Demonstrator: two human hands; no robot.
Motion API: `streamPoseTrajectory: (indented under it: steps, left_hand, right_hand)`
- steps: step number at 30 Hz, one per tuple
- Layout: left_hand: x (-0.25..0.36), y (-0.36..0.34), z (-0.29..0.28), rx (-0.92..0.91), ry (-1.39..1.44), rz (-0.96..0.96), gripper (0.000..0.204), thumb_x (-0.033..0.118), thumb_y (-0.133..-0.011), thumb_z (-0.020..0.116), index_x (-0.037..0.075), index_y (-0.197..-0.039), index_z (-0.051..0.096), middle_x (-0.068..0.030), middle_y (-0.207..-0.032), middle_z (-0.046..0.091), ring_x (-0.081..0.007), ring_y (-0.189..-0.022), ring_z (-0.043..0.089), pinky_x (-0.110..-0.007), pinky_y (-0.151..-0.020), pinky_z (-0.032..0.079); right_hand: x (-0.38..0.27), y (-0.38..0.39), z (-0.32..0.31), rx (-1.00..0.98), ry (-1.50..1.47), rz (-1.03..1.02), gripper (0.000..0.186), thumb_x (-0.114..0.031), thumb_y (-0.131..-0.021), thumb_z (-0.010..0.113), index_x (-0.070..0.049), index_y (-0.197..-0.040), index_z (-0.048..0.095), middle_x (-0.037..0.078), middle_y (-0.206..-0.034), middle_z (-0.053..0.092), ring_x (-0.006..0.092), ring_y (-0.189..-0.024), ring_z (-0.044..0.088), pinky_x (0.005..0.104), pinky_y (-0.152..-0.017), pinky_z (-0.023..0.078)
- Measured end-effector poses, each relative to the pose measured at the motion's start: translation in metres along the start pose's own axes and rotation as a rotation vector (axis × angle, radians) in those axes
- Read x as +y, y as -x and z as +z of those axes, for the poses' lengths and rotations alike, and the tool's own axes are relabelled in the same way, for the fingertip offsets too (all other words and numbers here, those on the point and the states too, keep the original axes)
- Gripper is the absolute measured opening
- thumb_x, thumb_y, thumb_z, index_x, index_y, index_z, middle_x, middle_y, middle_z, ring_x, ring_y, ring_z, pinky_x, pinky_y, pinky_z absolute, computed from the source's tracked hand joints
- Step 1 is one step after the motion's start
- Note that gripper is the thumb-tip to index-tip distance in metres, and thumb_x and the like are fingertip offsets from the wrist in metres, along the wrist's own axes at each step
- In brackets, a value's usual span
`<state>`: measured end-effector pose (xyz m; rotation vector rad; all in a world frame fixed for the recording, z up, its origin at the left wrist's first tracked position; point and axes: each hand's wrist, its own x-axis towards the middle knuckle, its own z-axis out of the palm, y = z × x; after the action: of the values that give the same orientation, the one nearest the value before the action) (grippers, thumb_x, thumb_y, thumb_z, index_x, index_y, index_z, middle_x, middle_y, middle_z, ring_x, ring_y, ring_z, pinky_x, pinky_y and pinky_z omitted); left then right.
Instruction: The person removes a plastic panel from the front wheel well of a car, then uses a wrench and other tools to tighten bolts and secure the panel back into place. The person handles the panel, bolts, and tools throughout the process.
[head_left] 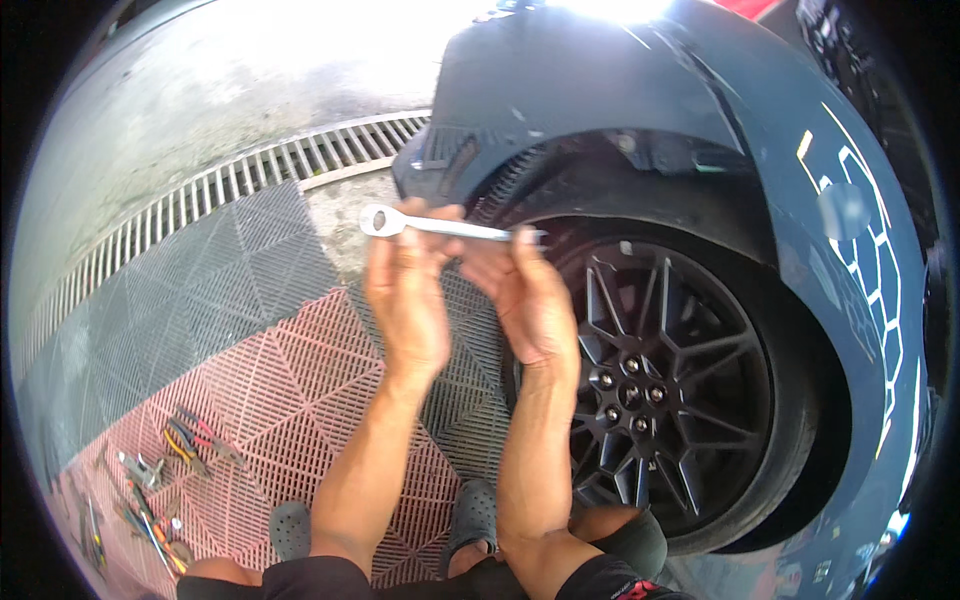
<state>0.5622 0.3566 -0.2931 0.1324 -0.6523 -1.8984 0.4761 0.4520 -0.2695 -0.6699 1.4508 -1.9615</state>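
Observation:
A silver combination wrench [455, 229] lies roughly horizontal in front of the car's wheel arch, its ring end to the left. My left hand [410, 300] holds it near the ring end, fingers curled and a little blurred. My right hand [530, 305] grips it toward the other end, which is partly hidden at the fingertips. Just beyond and right of my hands is the dark grey car fender [590, 80], with a black multi-spoke wheel [688, 385] and tyre [800, 430] below its arch.
Interlocking red and grey grate mats [290, 370] cover the floor under me. Pliers [190, 445] and several other hand tools lie on them at lower left. My feet in grey clogs [472, 510] are below. A metal drain grate [200, 192] borders pale concrete [180, 90] at upper left.

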Motion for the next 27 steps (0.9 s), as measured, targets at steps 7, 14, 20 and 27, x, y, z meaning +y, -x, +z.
streamPoseTrajectory:
  steps: [7, 14, 20, 27]
  left_hand:
    - [0.014, -0.013, 0.023, -0.387, -0.743, 0.329, 0.042, 0.031, -0.117, 0.056, -0.003, -0.136, 0.070, -0.0126, -0.099, 0.072, -0.0247, -0.101, 0.075, -0.038, -0.088, 0.059]
    - [-0.048, -0.029, 0.072, -0.574, -0.957, 0.322, 0.034, 0.009, -0.108, 0.057, -0.004, -0.138, 0.067, -0.0224, -0.112, 0.067, -0.0397, -0.097, 0.071, -0.047, -0.087, 0.057]
    - [-0.069, -0.018, 0.020, -0.372, -0.765, 0.372, 0.024, 0.013, -0.112, 0.058, -0.001, -0.131, 0.062, -0.0125, -0.097, 0.069, -0.0196, -0.080, 0.072, -0.036, -0.070, 0.059]
    - [0.051, 0.005, -0.041, -0.620, -1.140, 0.239, 0.018, 0.012, -0.105, 0.060, -0.002, -0.116, 0.062, -0.0205, -0.085, 0.072, -0.0346, -0.075, 0.075, -0.047, -0.070, 0.061]
  right_hand:
    - [-0.002, 0.017, -0.018, 0.216, 0.130, 0.061, 0.063, -0.057, -0.111, 0.059, 0.002, -0.122, 0.077, 0.017, -0.123, 0.079, 0.0283, -0.120, 0.073, 0.0425, -0.105, 0.054]
    - [-0.052, 0.008, -0.028, 0.599, 0.274, -0.337, 0.050, -0.048, -0.107, 0.073, 0.001, -0.099, 0.077, 0.008, -0.095, 0.078, 0.0140, -0.088, 0.070, 0.0305, -0.084, 0.054]
    - [-0.026, 0.014, -0.035, 0.456, 0.420, -0.141, 0.039, -0.041, -0.110, 0.069, -0.003, -0.114, 0.081, 0.009, -0.101, 0.080, 0.0161, -0.092, 0.073, 0.0328, -0.087, 0.055]
    - [0.085, -0.014, -0.033, -0.102, 0.414, 0.213, 0.051, -0.039, -0.110, 0.066, 0.002, -0.140, 0.068, 0.007, -0.131, 0.072, 0.0166, -0.119, 0.066, 0.0329, -0.103, 0.051]
